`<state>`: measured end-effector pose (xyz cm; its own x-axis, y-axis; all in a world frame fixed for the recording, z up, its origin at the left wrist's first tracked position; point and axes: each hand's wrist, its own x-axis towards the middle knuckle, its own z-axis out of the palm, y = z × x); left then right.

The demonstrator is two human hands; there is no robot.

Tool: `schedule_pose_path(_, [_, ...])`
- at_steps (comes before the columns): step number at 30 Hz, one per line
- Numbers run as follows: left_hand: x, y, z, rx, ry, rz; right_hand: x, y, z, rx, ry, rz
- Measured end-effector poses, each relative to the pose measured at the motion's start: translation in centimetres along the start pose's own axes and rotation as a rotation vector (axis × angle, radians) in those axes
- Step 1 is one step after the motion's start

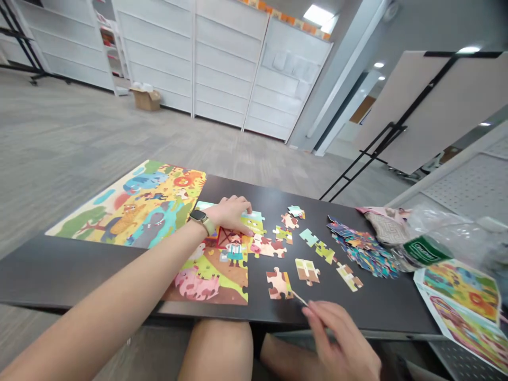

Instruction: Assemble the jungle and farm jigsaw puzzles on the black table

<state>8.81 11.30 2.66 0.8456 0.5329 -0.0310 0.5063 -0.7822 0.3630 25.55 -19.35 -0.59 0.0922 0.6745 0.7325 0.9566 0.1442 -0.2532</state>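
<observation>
My left hand (232, 212), wearing a watch, rests on the upper part of the partly joined farm puzzle (230, 264), its thumb and fingers apart and nothing visibly gripped. Part of the picture lies hidden beneath it. Just right of the thumb, a section with a cow (270, 246) meets the joined part. My right hand (341, 338) is above the near table edge, thumb and fingers pinched on a thin puzzle piece (299, 298) seen almost edge-on. That piece's tip is close to a loose brown-and-white piece (279, 283); I cannot tell whether they touch.
Several loose pieces, including a tan one (307, 270), lie right of the puzzle. Beyond them are a heap of mixed pieces (367, 248), plastic packaging (436, 238) and a printed picture sheet (464, 301). A finished animal puzzle (135, 206) covers the table's left side.
</observation>
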Motion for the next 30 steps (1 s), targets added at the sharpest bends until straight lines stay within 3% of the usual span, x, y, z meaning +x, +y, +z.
schedule_pose_path(4, [0.0,-0.2,0.2,0.009,-0.001,-0.001,2.5,-5.7,4.6,0.13,-0.086,-0.01])
schedule_pose_path(8, [-0.1,-0.2,0.2,0.01,0.003,0.018,3.1,-7.5,6.8,0.133,-0.185,-0.032])
schedule_pose_path(20, [-0.1,-0.1,0.1,0.008,0.005,0.02,1.5,-6.9,6.3,0.13,-0.166,-0.05])
schedule_pose_path(24, [-0.1,-0.1,0.1,0.002,0.015,0.02,1.9,-6.7,5.8,0.117,-0.223,-0.064])
schedule_pose_path(30, [0.0,-0.2,0.2,0.011,0.011,0.01,1.9,-3.7,3.6,0.02,-0.218,-0.043])
